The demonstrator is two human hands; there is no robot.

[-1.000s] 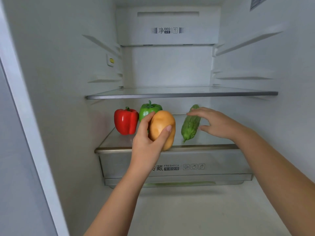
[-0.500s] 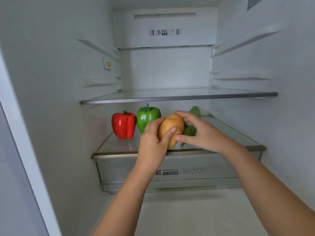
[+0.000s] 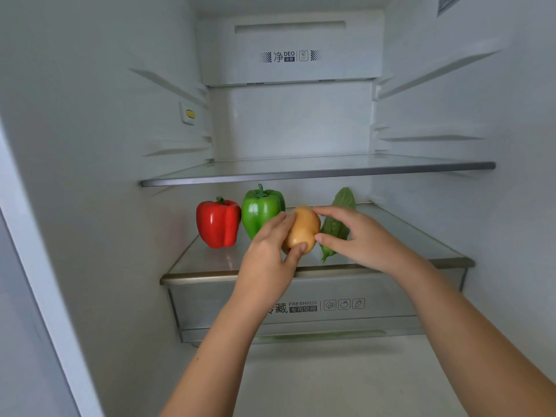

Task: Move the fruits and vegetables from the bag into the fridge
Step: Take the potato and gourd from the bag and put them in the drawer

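Centre frame, a red pepper (image 3: pixel 218 222), a green pepper (image 3: pixel 260 210) and a bumpy gourd (image 3: pixel 337 227) already sit on the fridge's lower shelf (image 3: pixel 210 260). The left hand (image 3: pixel 267 263) grips a tan potato (image 3: pixel 302 228) between green pepper and gourd, and the right hand (image 3: pixel 358 239) pinches its right side. Placement looks nearly done. The bag is out of view, so I cannot tell what remains.

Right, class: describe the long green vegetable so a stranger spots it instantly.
Find the glass shelf above the fridge drawer. The gourd lies at the row's right end, partly behind the right hand. Unlike the round potato beside it, it is long, bumpy and pointed.
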